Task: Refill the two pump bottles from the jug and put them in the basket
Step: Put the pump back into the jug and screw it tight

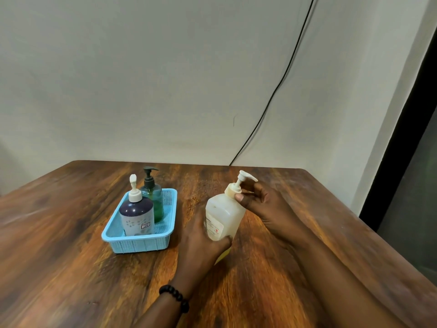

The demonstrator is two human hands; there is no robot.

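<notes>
Two pump bottles stand upright in the blue basket (142, 242) left of the frame's centre: a dark bottle (137, 215) with a white pump at the near end, and a green bottle (153, 197) with a black pump just behind it, the two close together. The basket sits on the wooden table (71, 233), well apart from my hands.

Right of the basket, near the middle of the frame, I hold the jug (223, 215), a pale, cloudy plastic container with a white pump top of its own and a small label on its lower side. It leans with its top toward the right. My left hand (203, 242) wraps round its lower body from below, thumb across the front near the label, fingers curled behind. My right hand (262, 204) is at the neck: the thumb presses against the cream collar under the pump, and the fingers curl round behind the pump stem, so the pump top is gripped between them. The spout points to the right over my fingers.

A string of black beads (176, 298) circles my left wrist at the lower middle of the frame. A black cable (287, 67) runs down the pale wall in the upper right and meets the table's far edge.
</notes>
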